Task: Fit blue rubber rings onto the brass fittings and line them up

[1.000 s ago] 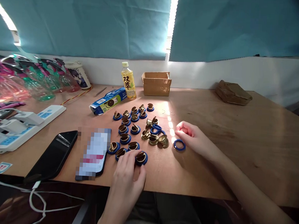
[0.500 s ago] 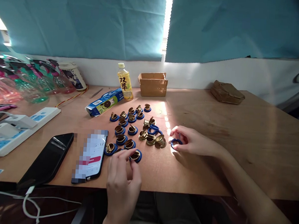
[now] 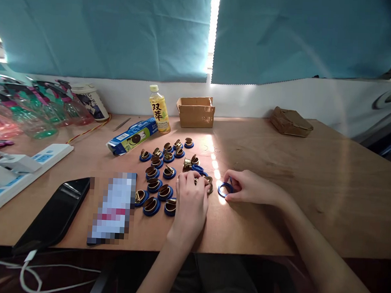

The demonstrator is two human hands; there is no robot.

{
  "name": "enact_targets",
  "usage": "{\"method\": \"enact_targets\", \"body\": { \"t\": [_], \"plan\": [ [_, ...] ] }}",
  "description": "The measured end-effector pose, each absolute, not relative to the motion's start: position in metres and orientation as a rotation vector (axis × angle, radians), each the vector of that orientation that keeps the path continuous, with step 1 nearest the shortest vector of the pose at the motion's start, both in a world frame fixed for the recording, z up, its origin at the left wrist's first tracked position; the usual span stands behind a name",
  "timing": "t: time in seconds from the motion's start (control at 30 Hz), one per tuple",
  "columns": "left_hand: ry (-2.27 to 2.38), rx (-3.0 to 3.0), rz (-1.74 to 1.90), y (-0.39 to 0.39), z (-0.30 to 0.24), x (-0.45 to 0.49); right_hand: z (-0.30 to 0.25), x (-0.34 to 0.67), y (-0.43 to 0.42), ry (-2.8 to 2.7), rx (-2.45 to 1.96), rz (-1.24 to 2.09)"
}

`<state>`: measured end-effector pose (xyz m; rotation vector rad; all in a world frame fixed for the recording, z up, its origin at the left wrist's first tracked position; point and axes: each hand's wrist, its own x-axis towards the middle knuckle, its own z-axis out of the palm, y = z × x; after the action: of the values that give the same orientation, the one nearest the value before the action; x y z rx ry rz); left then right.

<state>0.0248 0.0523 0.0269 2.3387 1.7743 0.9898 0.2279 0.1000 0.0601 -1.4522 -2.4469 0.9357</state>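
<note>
Several brass caps seated in blue rings [image 3: 153, 185] lie in rows on the wooden table [image 3: 277, 203]. My left hand [image 3: 192, 199] reaches over a small heap of loose brass caps [image 3: 208, 182], its fingers curled down on them; what they grip is hidden. My right hand [image 3: 247, 187] rests on the table just right of the heap and pinches a loose blue ring [image 3: 224, 189] between thumb and fingers. More loose blue rings [image 3: 197, 168] lie behind the heap.
Two phones [image 3: 52, 213] lie at the front left, beside a white power strip [image 3: 24, 168] with cables. At the back stand a yellow drink bottle [image 3: 159, 109], a blue biscuit pack [image 3: 132, 136], an open cardboard box [image 3: 195, 111], plastic bottles [image 3: 36, 107] and a brown packet [image 3: 290, 121].
My left hand left the finished cap at the front of the rows and moved right and forward onto the loose brass caps. My right hand picked up the blue ring and holds it.
</note>
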Motion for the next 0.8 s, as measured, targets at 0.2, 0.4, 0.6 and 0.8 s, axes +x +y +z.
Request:
{"method": "enact_targets", "body": {
  "t": [0.2,0.4,0.6,0.8],
  "plan": [
    [1.454,1.829,1.460,0.039,0.023,0.028,0.073,0.225,0.092,-2.183,-1.322,1.040],
    [1.249,1.090,1.662,0.022,0.026,0.032,0.076,0.217,0.085,-1.970,-1.141,1.207],
    [1.225,0.946,1.704,0.020,0.025,0.027,0.065,0.211,0.086,-2.112,-1.108,1.239],
    [1.081,0.923,1.647,0.018,0.020,0.029,0.062,0.201,0.082,-2.053,-1.057,1.347]
  ]
}}
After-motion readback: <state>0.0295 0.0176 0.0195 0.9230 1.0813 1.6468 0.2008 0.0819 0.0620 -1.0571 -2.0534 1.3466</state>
